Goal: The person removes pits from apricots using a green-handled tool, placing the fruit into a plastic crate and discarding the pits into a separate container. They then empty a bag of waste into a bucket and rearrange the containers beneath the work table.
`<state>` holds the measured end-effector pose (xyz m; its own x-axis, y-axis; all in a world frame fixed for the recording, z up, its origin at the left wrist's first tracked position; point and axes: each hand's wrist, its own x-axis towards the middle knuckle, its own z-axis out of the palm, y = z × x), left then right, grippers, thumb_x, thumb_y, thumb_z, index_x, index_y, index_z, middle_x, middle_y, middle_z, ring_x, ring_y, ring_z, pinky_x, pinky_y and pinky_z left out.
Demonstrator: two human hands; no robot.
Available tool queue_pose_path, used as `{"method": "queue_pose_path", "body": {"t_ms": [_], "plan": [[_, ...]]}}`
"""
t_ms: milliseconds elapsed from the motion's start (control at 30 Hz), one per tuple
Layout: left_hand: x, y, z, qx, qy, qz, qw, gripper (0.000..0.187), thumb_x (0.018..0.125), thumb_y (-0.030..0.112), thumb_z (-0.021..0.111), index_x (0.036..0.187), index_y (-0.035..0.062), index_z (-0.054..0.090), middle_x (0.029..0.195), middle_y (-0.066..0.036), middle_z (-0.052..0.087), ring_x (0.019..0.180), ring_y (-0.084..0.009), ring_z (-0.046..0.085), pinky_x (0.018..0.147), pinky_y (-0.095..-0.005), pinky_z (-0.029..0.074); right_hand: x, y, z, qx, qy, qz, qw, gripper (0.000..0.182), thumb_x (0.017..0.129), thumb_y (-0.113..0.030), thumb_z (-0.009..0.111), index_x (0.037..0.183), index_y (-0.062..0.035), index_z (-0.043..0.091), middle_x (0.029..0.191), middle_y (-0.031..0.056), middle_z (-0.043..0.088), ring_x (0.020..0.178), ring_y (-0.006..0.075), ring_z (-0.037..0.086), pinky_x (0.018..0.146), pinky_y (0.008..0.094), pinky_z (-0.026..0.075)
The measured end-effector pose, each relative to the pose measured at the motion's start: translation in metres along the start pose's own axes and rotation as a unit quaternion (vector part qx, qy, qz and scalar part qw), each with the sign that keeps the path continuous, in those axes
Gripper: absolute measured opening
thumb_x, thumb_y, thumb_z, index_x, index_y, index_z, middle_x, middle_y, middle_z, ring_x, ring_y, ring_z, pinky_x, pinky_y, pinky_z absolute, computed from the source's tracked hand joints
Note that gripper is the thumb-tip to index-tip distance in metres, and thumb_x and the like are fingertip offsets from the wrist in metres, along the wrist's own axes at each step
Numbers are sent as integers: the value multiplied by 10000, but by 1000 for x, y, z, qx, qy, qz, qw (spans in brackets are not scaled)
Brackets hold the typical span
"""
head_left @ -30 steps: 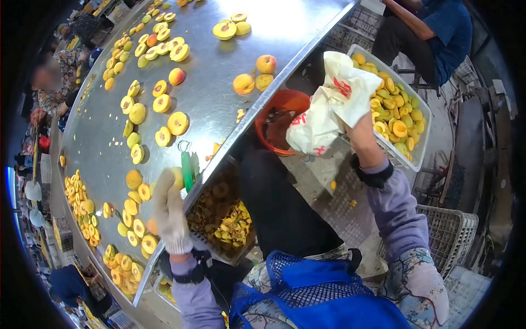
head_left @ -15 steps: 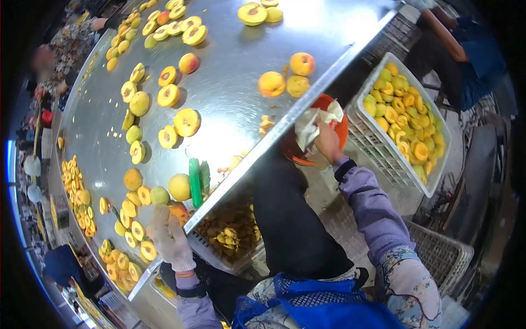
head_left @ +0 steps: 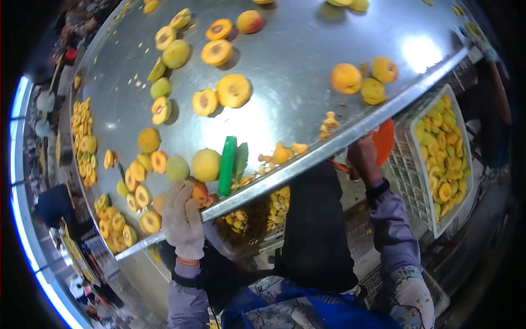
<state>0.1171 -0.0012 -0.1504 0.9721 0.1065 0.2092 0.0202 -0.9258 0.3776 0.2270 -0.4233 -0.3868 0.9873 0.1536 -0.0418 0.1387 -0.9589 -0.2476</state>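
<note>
Gloved left hand at the edge of one metal table, fingers close together, one reddish peach right beside them, can't tell if pinched. Bare right hand down at one orange bucket, fingers too dark and blurry to call, same for any grip. Next out, one green handle lying on the metal, two whole peaches just left of it. Further up, two cut peaches side by side, plus three peaches bunched together near the edge. Past the bucket, one crate full of yellow fruit pieces.
</note>
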Motion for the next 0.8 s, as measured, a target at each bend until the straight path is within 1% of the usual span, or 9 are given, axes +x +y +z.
{"method": "queue_pose_path", "body": {"t_ms": [67, 133, 367, 400, 433, 500, 533, 667, 800], "plan": [[2, 3, 0, 3, -1, 2, 1000, 266, 968, 156, 525, 1125, -4, 669, 1228, -193, 637, 1138, -346, 596, 1005, -411, 440, -3, -2, 10, -3, -55, 6, 998, 242, 937, -218, 532, 1119, -66, 580, 1040, 195, 626, 814, 351, 657, 693, 457, 544], [4, 5, -1, 13, 8, 0, 1000, 263, 963, 154, 530, 1119, -4, 671, 1219, -193, 641, 1128, -347, 602, 996, -409, 451, -4, 11, 65, 289, 8, 115, 950, 276, 971, -310, 500, 1086, -72, 580, 1063, 149, 642, 871, 292, 665, 768, 422, 554], [4, 6, -5, 11, 12, -12, 1000, 251, 929, 144, 552, 1103, 21, 686, 1207, -177, 652, 1106, -338, 622, 969, -401, 479, -9, 35, 107, 410, -66, -104, 904, 344, 924, -265, 618, 1198, -59, 585, 1146, 105, 632, 976, 245, 653, 805, 343, 550], [5, 8, -6, 12, 9, -20, 1000, 251, 928, 144, 552, 1104, 22, 686, 1207, -179, 653, 1108, -340, 622, 973, -399, 476, -1, 46, 74, 80, 34, -277, 957, 300, 895, -206, 661, 1157, -67, 616, 1071, 147, 658, 934, 290, 663, 740, 389, 550], [4, 9, -5, 12, 2, -26, 1000, 251, 927, 143, 553, 1104, 23, 686, 1207, -182, 653, 1111, -343, 621, 978, -397, 473, 2, 11, -6, 40, -203, -162, 965, 294, 921, -272, 626, 1133, -69, 637, 995, 175, 670, 930, 368, 650, 746, 421, 538], [2, 5, -1, 8, 12, -11, 1000, 253, 920, 162, 560, 1098, 41, 693, 1193, -162, 659, 1100, -339, 623, 960, -396, 485, -8, -28, -63, 147, -66, 49, 986, 324, 935, -329, 595, 1120, -69, 648, 983, 164, 693, 937, 357, 665, 776, 415, 535], [3, 3, 0, 13, 26, -2, 1000, 254, 912, 181, 567, 1092, 59, 700, 1180, -143, 665, 1090, -335, 625, 942, -395, 496, -9, -32, -82, 245, -49, 70, 966, 378, 942, -371, 568, 1154, -67, 638, 1054, 183, 685, 986, 338, 665, 824, 393, 526], [0, 8, -4, -9, 13, -17, 1000, 292, 978, 204, 516, 1135, 16, 675, 1220, -181, 651, 1152, -337, 605, 1006, -395, 452, -27, -61, -148, 598, -55, 129, 789, 304, 962, -220, 607, 1135, 30, 617, 1023, 87, 690, 981, 171, 658, 843, 292, 509], [-2, 5, -3, 3, -5, -14, 1000, 346, 997, 258, 483, 1161, 18, 673, 1235, -184, 646, 1172, -345, 592, 1022, -395, 437, -49, -43, -126, 547, -37, 179, 817, 297, 953, -243, 605, 1093, 18, 629, 1013, 132, 682, 929, 226, 671, 793, 341, 516]]}}
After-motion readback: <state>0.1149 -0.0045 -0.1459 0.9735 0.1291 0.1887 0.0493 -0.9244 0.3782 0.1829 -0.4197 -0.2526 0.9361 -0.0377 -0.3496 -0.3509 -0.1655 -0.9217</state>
